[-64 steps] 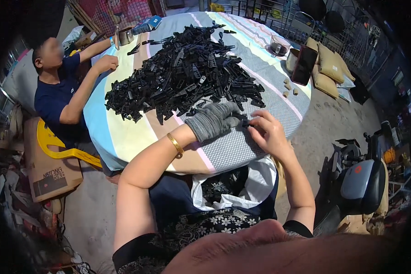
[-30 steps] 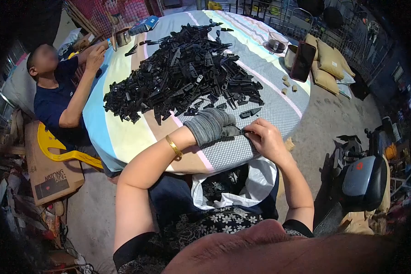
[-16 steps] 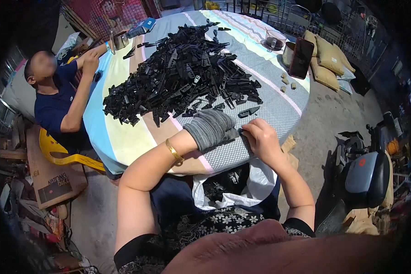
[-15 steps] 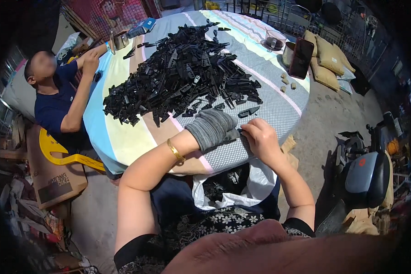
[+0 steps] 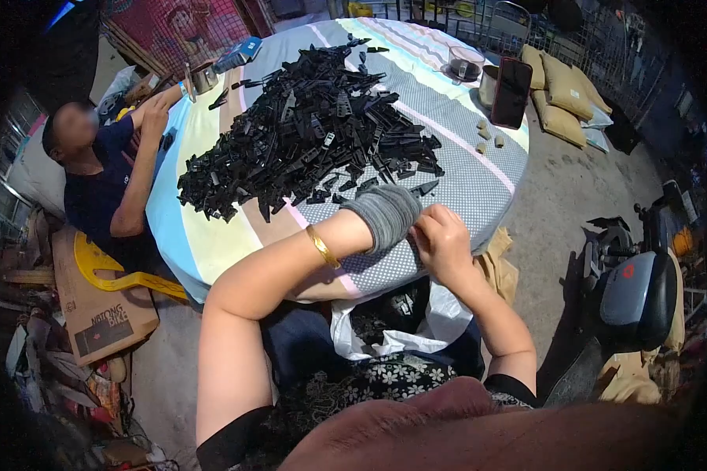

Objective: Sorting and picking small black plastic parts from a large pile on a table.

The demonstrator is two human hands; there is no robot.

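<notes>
My left hand (image 5: 387,216), in a grey ribbed glove or sleeve, is curled over the near right part of the table; its fingertips are hidden. Bare and closed in a pinch, my right hand (image 5: 445,238) meets it at the fingers. What they hold cannot be made out. Just beyond the hands lies a single pointed black plastic piece (image 5: 426,188). A large heap of black plastic pieces (image 5: 306,129) spreads over the middle of the tablecloth (image 5: 479,184). Below the table edge, an open white bag (image 5: 440,326) holds more black pieces.
A person (image 5: 106,173) sits at the left with arms on the table, near a metal mug (image 5: 204,78). At the right stand a phone (image 5: 513,93), a clear bowl (image 5: 465,67) and several small tan pieces (image 5: 483,133). A scooter (image 5: 628,294) is parked at the right.
My left hand has shifted slightly right and turned, closer to my right hand. The small dark piece glimpsed between the fingers is now hidden. The whole view has tilted slightly.
</notes>
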